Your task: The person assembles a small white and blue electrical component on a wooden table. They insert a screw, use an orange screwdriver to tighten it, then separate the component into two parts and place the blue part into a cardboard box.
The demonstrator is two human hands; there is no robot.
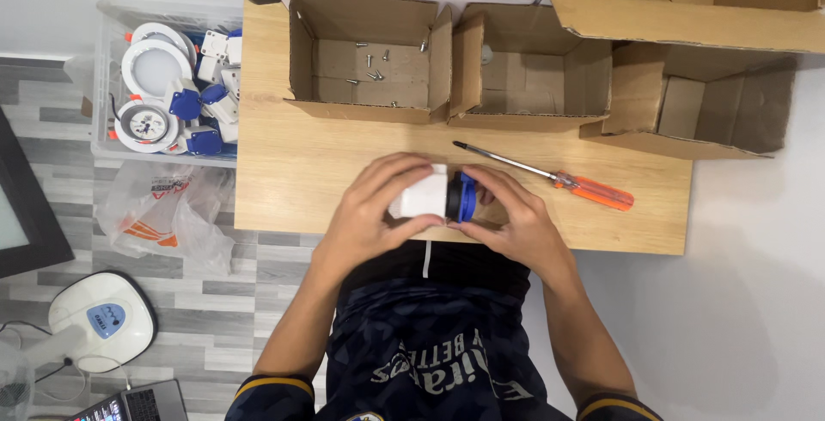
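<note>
Over the near edge of the wooden table [284, 180], both hands hold one small part together. My left hand [374, 210] wraps around its white boxy body [423, 197]. My right hand [507, 215] grips the blue and black round cap [464, 197] at the body's right end. The two pieces touch each other. An orange-handled screwdriver [593, 190] lies on the table just right of my right hand, its tip pointing left toward the boxes.
Three open cardboard boxes stand at the table's back: the left box [301, 51] holds several loose screws, the middle box [593, 69] and right box [730, 103] look nearly bare. A clear bin [107, 86] of white and blue parts sits left of the table, a plastic bag [163, 210] below it.
</note>
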